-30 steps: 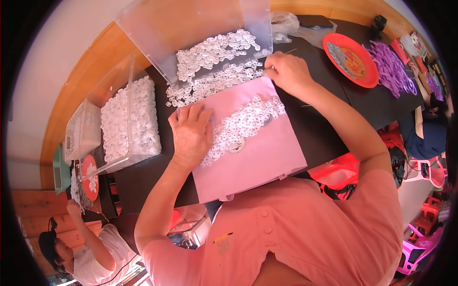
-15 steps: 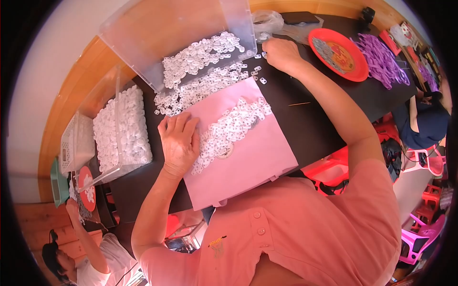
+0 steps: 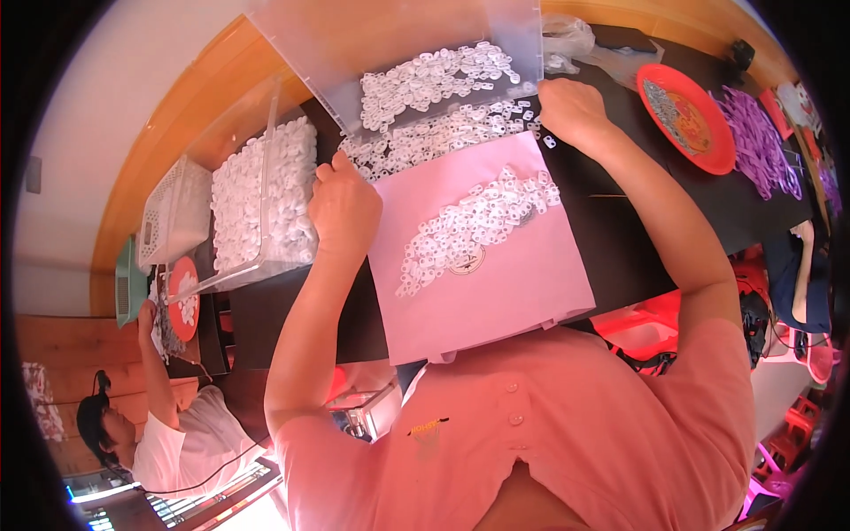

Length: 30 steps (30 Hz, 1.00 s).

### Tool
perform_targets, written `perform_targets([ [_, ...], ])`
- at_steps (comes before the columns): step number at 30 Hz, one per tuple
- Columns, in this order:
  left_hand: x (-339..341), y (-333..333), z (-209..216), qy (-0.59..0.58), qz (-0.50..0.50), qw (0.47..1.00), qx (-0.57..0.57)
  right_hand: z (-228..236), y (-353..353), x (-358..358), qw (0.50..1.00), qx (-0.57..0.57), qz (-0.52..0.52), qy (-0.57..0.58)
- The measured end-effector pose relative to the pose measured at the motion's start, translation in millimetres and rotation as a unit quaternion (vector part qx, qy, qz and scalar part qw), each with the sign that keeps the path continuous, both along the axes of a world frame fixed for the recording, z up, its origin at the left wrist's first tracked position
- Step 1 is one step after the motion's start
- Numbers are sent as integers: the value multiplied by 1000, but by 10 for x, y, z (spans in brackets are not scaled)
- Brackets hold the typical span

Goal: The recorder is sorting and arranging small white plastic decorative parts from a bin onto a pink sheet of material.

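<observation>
A pink paper bag (image 3: 496, 292) lies flat before me, a band of small white plastic pieces with holes (image 3: 478, 219) across it. My left hand (image 3: 345, 208) is closed at the bag's upper left corner, beside the loose white pieces; its fingertips are partly hidden. My right hand (image 3: 574, 113) is closed by the right corner of a clear plastic bin (image 3: 310, 53), its fingertips turned out of sight. The bin is tipped toward me, with more pieces (image 3: 434, 80) inside and a heap (image 3: 443, 137) spilled in front of it.
Left stands a clear box of white pieces (image 3: 264, 195), beside a white basket (image 3: 177, 208). At right are a red plate with grey bits (image 3: 722, 146), purple strips (image 3: 757, 133) and a thin stick (image 3: 609, 196). Another person (image 3: 190, 442) works at the lower left.
My left hand has left the pieces on the bag and moved up to its upper left corner, fingers now curled. My right hand remains near the bin's corner. The whole view has shifted.
</observation>
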State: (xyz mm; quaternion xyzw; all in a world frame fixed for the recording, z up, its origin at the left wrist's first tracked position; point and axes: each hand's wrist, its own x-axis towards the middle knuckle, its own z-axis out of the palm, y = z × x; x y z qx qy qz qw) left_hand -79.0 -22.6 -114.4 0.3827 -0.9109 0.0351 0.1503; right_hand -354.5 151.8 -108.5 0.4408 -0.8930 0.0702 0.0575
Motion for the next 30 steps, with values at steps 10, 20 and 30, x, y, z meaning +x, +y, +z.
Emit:
perform_targets([
  [10, -49, -119, 135, 58, -55, 997, -15, 171, 296, -115, 991, -20, 102, -82],
  [20, -230, -216, 67, 39, -70, 991, 110, 39, -114, -48, 988, 39, 103, -106],
  [30, -140, -170, 42, 99, -27, 995, 18, 167, -104, 26, 995, -52, 71, -47],
])
